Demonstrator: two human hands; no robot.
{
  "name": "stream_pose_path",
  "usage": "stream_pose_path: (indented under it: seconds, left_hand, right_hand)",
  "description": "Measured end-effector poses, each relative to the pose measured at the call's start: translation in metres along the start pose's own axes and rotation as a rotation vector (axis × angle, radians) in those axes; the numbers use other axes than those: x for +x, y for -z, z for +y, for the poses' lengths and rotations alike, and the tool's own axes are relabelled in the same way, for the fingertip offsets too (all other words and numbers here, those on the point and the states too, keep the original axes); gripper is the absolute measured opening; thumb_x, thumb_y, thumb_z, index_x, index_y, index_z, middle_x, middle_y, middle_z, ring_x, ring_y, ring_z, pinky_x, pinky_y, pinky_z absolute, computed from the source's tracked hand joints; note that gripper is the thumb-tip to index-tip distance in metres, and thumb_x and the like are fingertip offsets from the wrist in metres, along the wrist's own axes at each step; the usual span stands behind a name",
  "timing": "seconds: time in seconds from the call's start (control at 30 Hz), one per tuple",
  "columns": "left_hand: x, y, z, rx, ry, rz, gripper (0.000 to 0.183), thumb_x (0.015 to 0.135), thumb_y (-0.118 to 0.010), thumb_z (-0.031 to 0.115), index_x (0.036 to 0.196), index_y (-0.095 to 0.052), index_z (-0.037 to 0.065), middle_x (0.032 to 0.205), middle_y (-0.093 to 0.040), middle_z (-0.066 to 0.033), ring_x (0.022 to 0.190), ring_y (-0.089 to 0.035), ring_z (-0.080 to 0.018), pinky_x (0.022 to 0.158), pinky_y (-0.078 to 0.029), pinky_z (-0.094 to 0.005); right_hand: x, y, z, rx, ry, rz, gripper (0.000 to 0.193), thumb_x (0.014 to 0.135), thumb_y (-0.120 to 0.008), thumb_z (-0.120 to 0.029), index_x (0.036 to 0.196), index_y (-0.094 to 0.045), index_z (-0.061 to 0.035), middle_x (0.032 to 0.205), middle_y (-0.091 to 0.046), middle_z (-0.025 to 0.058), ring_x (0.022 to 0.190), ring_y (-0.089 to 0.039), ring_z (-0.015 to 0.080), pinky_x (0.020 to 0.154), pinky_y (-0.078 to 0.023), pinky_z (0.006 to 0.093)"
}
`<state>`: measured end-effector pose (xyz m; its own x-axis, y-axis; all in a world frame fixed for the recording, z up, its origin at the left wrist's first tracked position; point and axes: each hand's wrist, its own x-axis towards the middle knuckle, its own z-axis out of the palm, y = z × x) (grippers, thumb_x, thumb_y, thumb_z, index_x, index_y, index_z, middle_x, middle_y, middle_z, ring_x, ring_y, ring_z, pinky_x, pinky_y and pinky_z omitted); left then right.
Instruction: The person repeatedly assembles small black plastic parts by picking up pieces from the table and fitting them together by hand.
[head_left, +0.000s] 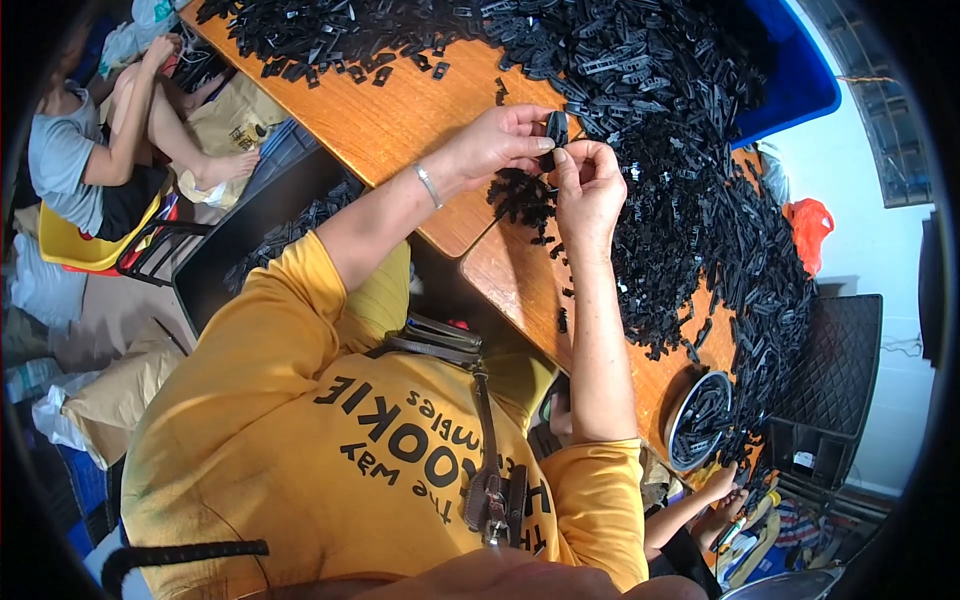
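Note:
Above the wooden table (400, 115), my two hands meet over one small, dark, oblong plastic piece (556, 127). My left hand (497, 142), with a silver bracelet at the wrist, pinches it from the left between thumb and fingers. From the right, my right hand (592, 185) has its thumb and bent forefinger closed at the piece's lower end; whether it grips a second part is hidden. Just beyond and right of the hands spreads a big heap of loose black plastic parts (640, 70). A cluster of small black parts (523, 195) lies below my fingers.
A blue bin (795, 90) stands at the far right beside the heap. A round metal bowl (675, 425) of black parts sits near the table's right end, close to another person's hands (722, 490). At left, another person (75, 150) sits on a yellow seat (85, 240).

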<state>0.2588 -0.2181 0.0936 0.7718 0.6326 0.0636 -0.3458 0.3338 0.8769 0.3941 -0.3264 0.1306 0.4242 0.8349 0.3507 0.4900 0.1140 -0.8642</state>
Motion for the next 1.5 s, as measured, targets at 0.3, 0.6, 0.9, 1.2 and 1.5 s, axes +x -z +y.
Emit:
stream_pose_path:
  seconds: [0.3,0.6,0.9,1.2,1.5]
  left_hand:
    - [-0.028,-0.013,-0.001,0.287,-0.135,0.04,0.036,0.102,-0.066,0.01,0.135,-0.057,0.0,0.116,-0.069,-0.0021,0.103,-0.066,-0.008,0.091,-0.055,-0.0242]
    - [-0.108,0.04,0.031,0.302,0.134,0.15,0.024,0.103,-0.064,0.012,0.124,-0.065,0.0,0.102,-0.071,0.0005,0.09,-0.064,-0.006,0.078,-0.051,-0.0217]
    - [-0.155,0.101,0.113,1.165,0.124,0.263,0.021,0.1,-0.071,0.013,0.118,-0.073,0.002,0.104,-0.073,0.0006,0.093,-0.064,-0.006,0.084,-0.054,-0.0272]
    - [0.087,0.113,0.049,1.405,-0.263,0.525,0.033,0.093,-0.075,0.028,0.118,-0.072,0.007,0.104,-0.077,-0.0118,0.097,-0.074,-0.0257,0.087,-0.058,-0.038]
    - [0.169,0.094,0.025,1.587,-0.265,0.603,0.045,0.089,-0.079,0.028,0.127,-0.067,0.008,0.12,-0.068,-0.0163,0.118,-0.064,-0.0357,0.102,-0.052,-0.0436]
  right_hand:
    - [-0.018,-0.012,0.023,-0.078,-0.045,-0.07,0.027,0.08,-0.086,-0.003,0.09,-0.061,-0.0037,0.081,-0.065,0.005,0.071,-0.064,0.016,0.066,-0.053,0.0305]
    - [-0.036,-0.068,-0.022,-0.204,-0.092,-0.456,0.039,0.076,-0.092,-0.031,0.08,-0.062,-0.0059,0.076,-0.068,0.0131,0.072,-0.069,0.031,0.068,-0.054,0.0424]
    - [0.05,-0.055,0.029,-0.545,0.185,-0.28,0.015,0.085,-0.078,-0.015,0.099,-0.076,-0.0088,0.106,-0.068,0.0201,0.09,-0.071,0.0406,0.081,-0.057,0.05]
    - [0.089,-0.074,0.067,-0.753,0.175,-0.438,0.02,0.088,-0.074,-0.02,0.102,-0.07,-0.0061,0.112,-0.067,0.0243,0.094,-0.072,0.0426,0.083,-0.057,0.0519]
    - [0.053,-0.053,0.05,-0.634,0.066,-0.47,0.027,0.086,-0.076,-0.018,0.108,-0.068,-0.0038,0.112,-0.067,0.0246,0.1,-0.069,0.0442,0.088,-0.056,0.0506]
